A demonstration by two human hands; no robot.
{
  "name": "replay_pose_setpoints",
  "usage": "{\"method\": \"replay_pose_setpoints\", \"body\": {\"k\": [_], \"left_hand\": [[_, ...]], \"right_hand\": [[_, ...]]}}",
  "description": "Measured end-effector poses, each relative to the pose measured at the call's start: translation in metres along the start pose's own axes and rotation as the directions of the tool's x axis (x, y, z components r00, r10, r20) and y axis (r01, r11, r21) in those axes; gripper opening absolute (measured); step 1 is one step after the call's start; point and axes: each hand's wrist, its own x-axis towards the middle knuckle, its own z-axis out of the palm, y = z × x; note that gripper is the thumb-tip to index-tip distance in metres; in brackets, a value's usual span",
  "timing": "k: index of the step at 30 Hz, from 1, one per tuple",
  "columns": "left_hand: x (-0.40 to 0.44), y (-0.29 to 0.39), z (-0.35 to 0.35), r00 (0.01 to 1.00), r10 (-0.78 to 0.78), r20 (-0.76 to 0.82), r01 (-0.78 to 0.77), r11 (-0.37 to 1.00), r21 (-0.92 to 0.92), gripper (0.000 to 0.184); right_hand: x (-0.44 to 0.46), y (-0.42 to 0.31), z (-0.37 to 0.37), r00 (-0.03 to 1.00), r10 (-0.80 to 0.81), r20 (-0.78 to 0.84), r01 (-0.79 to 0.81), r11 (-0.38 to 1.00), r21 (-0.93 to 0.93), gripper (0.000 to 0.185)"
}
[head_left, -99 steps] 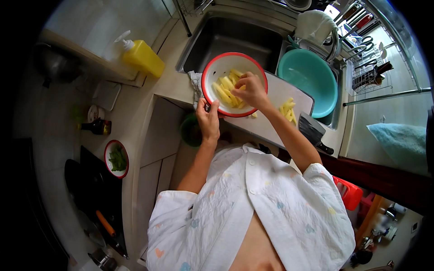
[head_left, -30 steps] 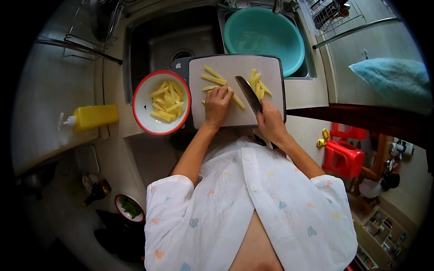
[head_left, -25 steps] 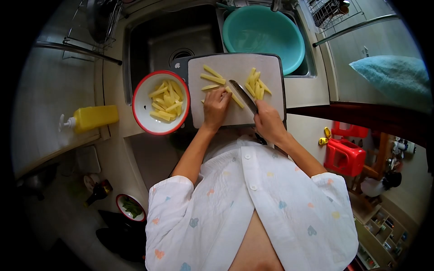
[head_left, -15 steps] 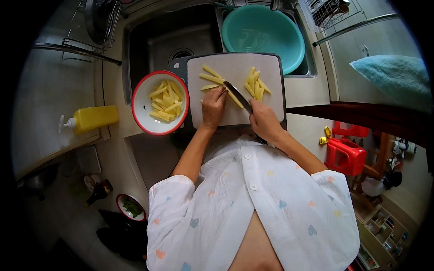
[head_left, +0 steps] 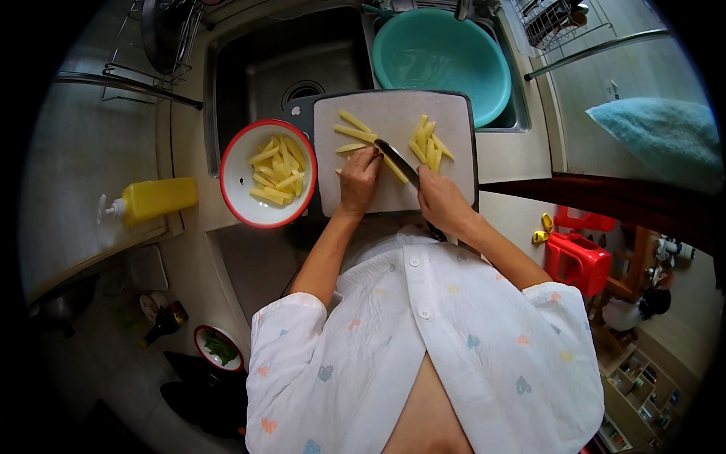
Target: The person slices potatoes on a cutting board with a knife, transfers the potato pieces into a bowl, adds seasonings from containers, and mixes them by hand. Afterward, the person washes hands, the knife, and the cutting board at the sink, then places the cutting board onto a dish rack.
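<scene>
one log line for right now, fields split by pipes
left hand: on pale yellow strips | right hand: holding knife | chopping board: under both

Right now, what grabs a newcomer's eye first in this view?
Probably the red-rimmed bowl of yellow strips, left of the pale board, and the big teal basin beyond the board. Then the knife in the right hand, its blade over the board close to the left hand's fingers. Off to the right, the bright red stool stands out below counter level.
</scene>
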Motion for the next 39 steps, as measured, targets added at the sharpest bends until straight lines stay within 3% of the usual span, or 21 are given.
{"method": "replay_pose_setpoints", "body": {"k": [8,11,13,18,19,21,23,24,25,26,27,29,33,34,37,38,39], "left_hand": [[0.0,-0.001,0.001,1.0,0.012,0.004,-0.012,1.0,0.02,0.014],[-0.004,-0.003,0.002,1.0,0.018,-0.003,-0.017,0.999,0.037,0.013],[-0.007,-0.004,0.002,1.0,0.015,-0.014,-0.014,0.999,0.043,0.013],[-0.011,0.004,-0.016,0.999,0.04,-0.02,-0.037,0.988,0.152,0.011],[-0.006,0.008,-0.021,0.999,0.036,-0.023,-0.032,0.987,0.157,0.011],[-0.003,0.019,-0.029,0.977,-0.157,-0.143,0.174,0.978,0.111,0.01],[-0.002,0.016,-0.029,0.946,-0.234,-0.224,0.244,0.97,0.018,0.011],[0.0,0.018,-0.033,0.862,-0.49,-0.13,0.448,0.856,-0.258,0.012],[0.004,0.019,-0.037,0.733,-0.68,0.032,0.605,0.63,-0.487,0.014],[0.006,0.016,-0.042,0.665,-0.688,0.29,0.681,0.4,-0.613,0.023],[0.013,0.018,-0.046,0.664,-0.69,0.287,0.681,0.401,-0.613,0.023],[0.029,0.024,-0.057,0.518,-0.463,0.719,0.848,0.167,-0.503,0.029],[0.046,0.036,-0.061,0.433,-0.236,0.87,0.893,0.241,-0.379,0.029],[0.046,0.039,-0.059,0.482,-0.199,0.854,0.853,0.329,-0.405,0.024],[0.045,0.029,-0.057,0.437,-0.215,0.873,0.882,0.291,-0.37,0.02],[0.042,0.031,-0.056,0.508,-0.336,0.793,0.851,0.339,-0.401,0.017],[0.041,0.03,-0.056,0.508,-0.337,0.793,0.851,0.34,-0.401,0.017]], "right_hand": [[0.007,0.008,0.005,0.999,0.013,0.035,-0.014,1.0,0.019,0.014],[0.005,0.016,0.025,0.993,-0.063,-0.098,0.071,0.994,0.082,0.014],[0.002,0.016,0.037,0.994,0.046,-0.098,-0.039,0.997,0.068,0.012],[-0.004,0.018,0.014,0.982,0.067,-0.175,-0.035,0.983,0.178,0.014],[-0.011,0.016,0.003,0.98,0.042,-0.196,-0.005,0.982,0.187,0.017],[-0.028,0.02,-0.011,0.979,0.017,-0.201,0.024,0.98,0.199,0.02],[-0.035,0.032,-0.025,0.918,-0.274,-0.287,0.269,0.961,-0.056,0.037],[-0.038,0.035,-0.033,0.918,-0.277,-0.285,0.273,0.96,-0.055,0.037],[-0.039,0.038,-0.041,0.862,-0.437,-0.255,0.377,0.891,-0.253,0.04],[-0.041,0.042,-0.047,0.792,-0.579,-0.192,0.459,0.773,-0.438,0.044],[-0.042,0.048,-0.051,0.79,-0.582,-0.192,0.462,0.772,-0.436,0.044],[-0.04,0.058,-0.057,0.648,-0.753,-0.113,0.576,0.581,-0.575,0.044],[-0.04,0.056,-0.069,0.586,-0.809,-0.041,0.64,0.492,-0.59,0.038],[-0.04,0.058,-0.068,0.584,-0.811,-0.041,0.641,0.492,-0.589,0.038],[-0.042,0.066,-0.065,0.583,-0.809,-0.075,0.61,0.497,-0.618,0.041],[-0.046,0.068,-0.066,0.605,-0.793,-0.071,0.606,0.517,-0.605,0.04],[-0.048,0.071,-0.068,0.627,-0.777,-0.066,0.601,0.536,-0.593,0.039]]}}
